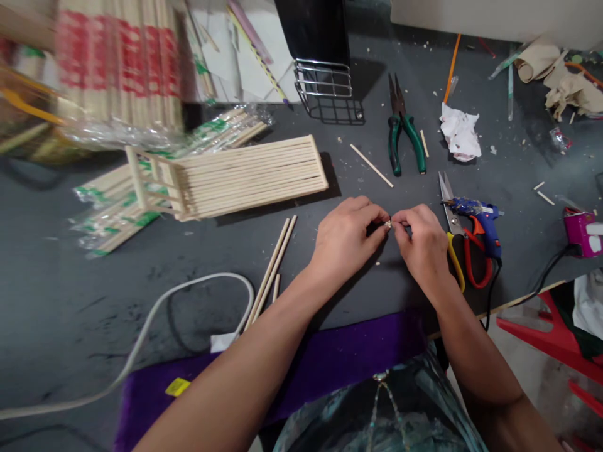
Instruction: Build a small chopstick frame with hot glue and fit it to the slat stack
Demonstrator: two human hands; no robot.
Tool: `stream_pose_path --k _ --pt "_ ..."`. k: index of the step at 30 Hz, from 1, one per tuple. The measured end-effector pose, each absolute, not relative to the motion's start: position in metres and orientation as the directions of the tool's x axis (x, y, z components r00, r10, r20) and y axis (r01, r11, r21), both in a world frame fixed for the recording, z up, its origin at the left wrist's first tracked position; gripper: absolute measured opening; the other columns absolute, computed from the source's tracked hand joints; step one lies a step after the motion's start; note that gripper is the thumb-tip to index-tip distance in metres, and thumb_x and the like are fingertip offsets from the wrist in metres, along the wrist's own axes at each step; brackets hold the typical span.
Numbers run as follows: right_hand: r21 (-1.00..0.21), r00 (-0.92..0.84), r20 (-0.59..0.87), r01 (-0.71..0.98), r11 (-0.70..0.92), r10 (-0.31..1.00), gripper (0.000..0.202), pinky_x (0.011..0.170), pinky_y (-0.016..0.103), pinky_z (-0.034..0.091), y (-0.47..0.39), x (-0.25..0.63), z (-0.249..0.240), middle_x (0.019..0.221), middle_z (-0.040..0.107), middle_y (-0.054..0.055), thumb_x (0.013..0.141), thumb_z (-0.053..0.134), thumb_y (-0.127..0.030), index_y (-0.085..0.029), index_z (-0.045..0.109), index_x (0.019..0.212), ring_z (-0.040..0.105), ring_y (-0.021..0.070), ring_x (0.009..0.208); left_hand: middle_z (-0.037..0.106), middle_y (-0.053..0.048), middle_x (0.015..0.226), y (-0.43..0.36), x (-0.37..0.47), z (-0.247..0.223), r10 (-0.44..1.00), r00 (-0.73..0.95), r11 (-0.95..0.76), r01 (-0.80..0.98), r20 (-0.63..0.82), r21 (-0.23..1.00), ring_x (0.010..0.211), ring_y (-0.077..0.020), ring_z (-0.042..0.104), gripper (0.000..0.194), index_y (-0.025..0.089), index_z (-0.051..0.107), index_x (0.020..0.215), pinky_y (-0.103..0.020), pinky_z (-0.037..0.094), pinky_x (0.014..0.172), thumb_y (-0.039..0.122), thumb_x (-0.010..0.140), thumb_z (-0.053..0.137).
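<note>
My left hand (351,231) and my right hand (421,242) meet fingertip to fingertip over the grey table (188,251). Between them is a tiny pale piece (388,223), mostly hidden by the fingers, which both hands pinch. To the left lies a small structure of wooden sticks (249,176), with a slatted panel and a frame at its left end. Several loose sticks (276,267) lie beside my left forearm. Scissors (456,232) with red and yellow handles and a blue glue gun (487,226) rest just right of my right hand.
Green-handled pliers (404,135), a thin stick (372,166) and crumpled paper (460,133) lie beyond my hands. Packed sticks (117,69) fill the upper left. A black phone (313,28) stands in a wire holder (325,80). A white cable (146,333) curves at the lower left.
</note>
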State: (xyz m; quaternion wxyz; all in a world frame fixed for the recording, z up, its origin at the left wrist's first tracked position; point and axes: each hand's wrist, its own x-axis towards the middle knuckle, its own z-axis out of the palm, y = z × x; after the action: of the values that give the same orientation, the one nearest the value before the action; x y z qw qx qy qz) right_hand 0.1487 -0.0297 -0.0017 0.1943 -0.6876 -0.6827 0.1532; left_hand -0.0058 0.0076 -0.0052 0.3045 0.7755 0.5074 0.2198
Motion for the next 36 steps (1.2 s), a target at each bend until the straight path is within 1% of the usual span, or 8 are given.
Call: stream_pose_path --k 8,13,18,22,26,32,36 --pt "-0.497 0.017 0.061 0.868 0.015 0.998 0.019 0.084 0.034 0.048 -0.0310 0.1518 -0.0034 0.098 0.067 0.006 0.096 0.054 -0.017 -0.025 0.071 0.094 0.062 0.0229 0.098 0.067 -0.003 0.087 0.0067 -0.0062 -0.0043 0.922 0.385 -0.302 0.645 0.042 0.702 0.084 -0.0198 0.060 0.008 0.021 0.070 0.089 -0.033 0.044 0.072 0.022 0.090 0.062" --pt "-0.476 0.034 0.062 0.879 -0.001 0.998 0.017 0.081 0.033 0.048 -0.0301 0.1491 -0.0025 0.096 0.067 0.006 0.094 0.055 -0.017 -0.023 0.070 0.090 0.062 0.0230 0.096 0.067 -0.003 0.087 0.0066 -0.0061 -0.0047 0.923 0.382 -0.297 0.643 0.040 0.706 0.085 -0.0202 0.061 0.008 0.021 0.070 0.089 -0.033 0.045 0.073 0.021 0.089 0.062" --pt "-0.465 0.036 0.062 0.885 -0.003 0.997 0.017 0.081 0.032 0.047 -0.0291 0.1475 -0.0018 0.096 0.067 0.006 0.096 0.054 -0.018 -0.023 0.069 0.091 0.062 0.0224 0.096 0.068 -0.004 0.087 0.0068 -0.0063 -0.0046 0.923 0.383 -0.302 0.643 0.046 0.704 0.085 -0.0203 0.061 0.008 0.021 0.070 0.088 -0.033 0.045 0.074 0.021 0.089 0.062" --pt "-0.488 0.024 0.049 0.873 0.003 0.998 0.018 0.082 0.033 0.048 -0.0294 0.1499 -0.0017 0.097 0.067 0.006 0.097 0.053 -0.017 -0.023 0.070 0.092 0.062 0.0222 0.096 0.068 -0.003 0.087 0.0068 -0.0062 -0.0041 0.923 0.383 -0.303 0.646 0.046 0.701 0.085 -0.0200 0.060 0.007 0.022 0.070 0.088 -0.032 0.045 0.075 0.022 0.089 0.063" --pt "-0.522 0.029 0.049 0.853 0.000 0.998 0.021 0.085 0.034 0.049 -0.0301 0.1536 -0.0021 0.099 0.067 0.007 0.094 0.052 -0.013 -0.021 0.071 0.097 0.063 0.0224 0.096 0.068 -0.004 0.088 0.0071 -0.0060 -0.0040 0.924 0.381 -0.296 0.652 0.036 0.698 0.085 -0.0202 0.061 0.008 0.021 0.070 0.088 -0.032 0.045 0.075 0.022 0.089 0.063" --pt "-0.509 0.027 0.058 0.861 0.006 0.998 0.019 0.085 0.034 0.049 -0.0301 0.1526 -0.0037 0.096 0.066 0.006 0.092 0.053 -0.013 -0.023 0.070 0.094 0.062 0.0231 0.096 0.068 -0.004 0.090 0.0074 -0.0060 -0.0050 0.920 0.391 -0.304 0.652 0.036 0.695 0.088 -0.0205 0.062 0.010 0.020 0.071 0.090 -0.033 0.046 0.076 0.022 0.090 0.062" --pt "-0.520 0.026 0.057 0.854 0.008 0.998 0.020 0.085 0.035 0.049 -0.0303 0.1521 -0.0037 0.097 0.067 0.006 0.092 0.053 -0.013 -0.023 0.070 0.093 0.062 0.0238 0.097 0.068 -0.004 0.090 0.0072 -0.0061 -0.0048 0.919 0.394 -0.302 0.651 0.031 0.696 0.088 -0.0206 0.062 0.011 0.019 0.071 0.090 -0.033 0.046 0.076 0.023 0.091 0.061"
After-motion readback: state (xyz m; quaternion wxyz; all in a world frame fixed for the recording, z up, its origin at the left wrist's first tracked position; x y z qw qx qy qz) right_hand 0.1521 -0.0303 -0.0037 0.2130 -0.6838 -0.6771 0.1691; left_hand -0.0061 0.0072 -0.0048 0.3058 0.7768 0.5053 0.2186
